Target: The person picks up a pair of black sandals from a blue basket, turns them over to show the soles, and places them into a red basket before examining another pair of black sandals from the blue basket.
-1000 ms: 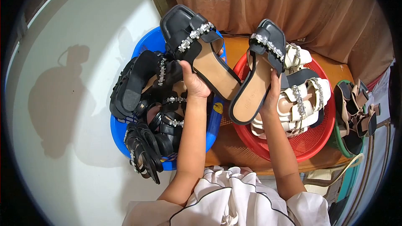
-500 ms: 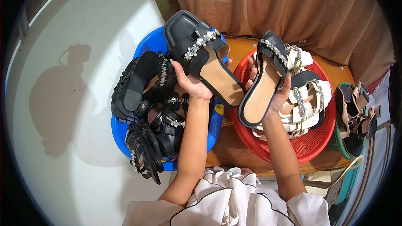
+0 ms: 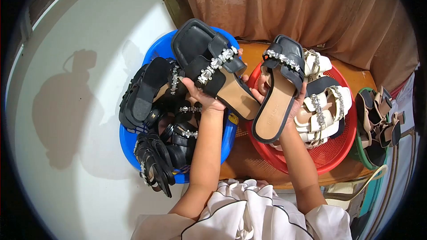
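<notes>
My left hand (image 3: 202, 95) grips a black slide sandal (image 3: 193, 40) with a square toe, a tan footbed and a strap of clear stones. Its toe points up and left. Fingertips show at its far side. In my right hand (image 3: 299, 106) is a matching black sandal (image 3: 276, 106), its tan insole facing me and its toe up. The heel ends of the two sandals meet or overlap between my hands. Below my left hand is a blue basket (image 3: 229, 138) heaped with black jewelled sandals (image 3: 144, 93). Under my right hand stands a red basket (image 3: 327, 153) with white jewelled sandals (image 3: 322, 111).
A green basket (image 3: 362, 151) at the right holds black and tan heeled shoes (image 3: 378, 120). The baskets rest on a brown wooden surface (image 3: 249, 166). A brown curtain (image 3: 289, 4) hangs behind, and a pale wall or panel (image 3: 58, 62) fills the left.
The right sandal has turned to face me more, showing its insole and stone strap more fully. The left sandal has shifted slightly down, and both stay in my hands.
</notes>
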`<state>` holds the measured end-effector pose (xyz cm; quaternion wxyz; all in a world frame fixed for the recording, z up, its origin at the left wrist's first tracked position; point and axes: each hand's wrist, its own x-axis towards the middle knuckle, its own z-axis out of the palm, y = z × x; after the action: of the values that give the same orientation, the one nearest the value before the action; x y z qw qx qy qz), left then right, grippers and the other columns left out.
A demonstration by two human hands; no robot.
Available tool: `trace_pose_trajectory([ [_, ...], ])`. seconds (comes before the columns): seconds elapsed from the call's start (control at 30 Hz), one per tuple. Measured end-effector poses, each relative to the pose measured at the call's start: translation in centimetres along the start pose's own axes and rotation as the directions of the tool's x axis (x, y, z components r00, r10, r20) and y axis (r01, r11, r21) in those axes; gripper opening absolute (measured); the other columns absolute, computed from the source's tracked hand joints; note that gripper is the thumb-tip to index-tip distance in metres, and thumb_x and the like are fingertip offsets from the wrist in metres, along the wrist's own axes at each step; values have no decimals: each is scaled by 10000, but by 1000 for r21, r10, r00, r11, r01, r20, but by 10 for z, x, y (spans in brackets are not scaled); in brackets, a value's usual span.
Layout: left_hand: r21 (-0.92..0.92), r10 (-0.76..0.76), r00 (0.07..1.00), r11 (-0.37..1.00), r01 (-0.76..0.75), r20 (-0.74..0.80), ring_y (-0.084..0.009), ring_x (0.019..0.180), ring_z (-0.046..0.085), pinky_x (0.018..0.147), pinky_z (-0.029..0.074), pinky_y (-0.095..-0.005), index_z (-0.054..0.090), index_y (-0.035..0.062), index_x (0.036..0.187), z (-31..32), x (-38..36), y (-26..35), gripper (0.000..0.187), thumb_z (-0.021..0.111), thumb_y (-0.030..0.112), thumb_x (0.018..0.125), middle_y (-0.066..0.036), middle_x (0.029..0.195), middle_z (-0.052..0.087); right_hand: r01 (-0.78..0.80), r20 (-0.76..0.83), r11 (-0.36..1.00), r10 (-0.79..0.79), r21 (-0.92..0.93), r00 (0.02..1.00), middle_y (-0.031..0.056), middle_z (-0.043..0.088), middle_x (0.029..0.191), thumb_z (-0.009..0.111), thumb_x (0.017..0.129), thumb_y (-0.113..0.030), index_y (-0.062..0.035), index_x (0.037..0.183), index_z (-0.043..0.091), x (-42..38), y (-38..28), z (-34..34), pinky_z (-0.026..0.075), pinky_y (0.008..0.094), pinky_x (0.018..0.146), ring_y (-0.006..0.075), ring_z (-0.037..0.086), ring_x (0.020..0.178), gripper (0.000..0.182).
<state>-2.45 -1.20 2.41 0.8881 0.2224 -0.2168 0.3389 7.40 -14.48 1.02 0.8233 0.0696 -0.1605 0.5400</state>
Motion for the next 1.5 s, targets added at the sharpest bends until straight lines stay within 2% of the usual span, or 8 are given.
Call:
trace_pose_trajectory([
  [0.07,-31,-17,999,999,18,34,-420,1115,370,829,390,-543,211,61,1311,1,0,-1,1076,558,721,535,-273,1282,272,14,79,996,-7,-85,997,127,342,1288,503,691,-588,-134,1271,332,0,-2,-5,209,647,911,328,380,1139,756],
  [0.27,-1,-70,993,998,70,99,-394,1174,307,917,300,-549,186,67,1321,2,0,0,1058,589,679,558,-207,1312,266,17,71,1000,-17,-1,997,143,451,1156,654,603,-491,-88,1232,377,0,0,-1,166,670,917,320,452,1039,797],
  [0.47,58,-21,1000,998,20,19,-373,1149,352,913,318,-530,207,42,1307,0,0,-1,1050,579,685,566,-203,1309,273,15,157,996,-1,-88,988,72,391,1243,621,593,-574,-148,1206,438,-3,-6,-14,120,674,923,275,333,1153,768],
  [0.67,110,-24,1000,994,25,-4,-363,1122,387,880,361,-516,215,19,1298,3,1,-1,1061,516,732,572,-213,1293,297,-1,235,993,29,-120,972,85,290,1327,610,577,-614,-144,1283,327,-1,-2,-3,133,685,910,293,243,1226,894],
  [0.77,134,-23,999,991,26,-22,-362,1112,398,869,371,-516,221,17,1295,4,1,-1,1060,491,746,575,-216,1290,301,-4,155,994,21,-112,988,48,359,1288,679,532,-570,-158,1278,316,-1,-1,1,112,684,921,277,322,1199,926],
  [1.17,141,-13,997,990,23,-72,-362,1105,404,871,364,-511,218,14,1297,6,-1,-4,1035,492,727,598,-227,1282,309,94,7,980,-95,-178,995,58,449,1195,714,526,-480,-147,1231,363,-5,-6,-6,218,556,988,207,482,1054,855],
  [1.27,114,-11,998,993,18,-59,-389,1125,376,907,331,-521,249,22,1287,4,0,-6,984,480,710,623,-193,1270,341,112,8,949,-115,-294,993,72,392,1220,710,505,-545,-114,1228,352,-4,-6,-3,291,432,976,185,463,1009,915],
  [1.5,157,30,975,988,5,-220,-321,999,492,833,413,-479,360,22,1213,-1,-1,-7,896,515,682,627,-151,1164,459,139,32,966,-135,-220,990,43,425,1183,740,511,-490,-116,1198,378,-3,-5,-1,301,421,970,163,462,1015,862],
])
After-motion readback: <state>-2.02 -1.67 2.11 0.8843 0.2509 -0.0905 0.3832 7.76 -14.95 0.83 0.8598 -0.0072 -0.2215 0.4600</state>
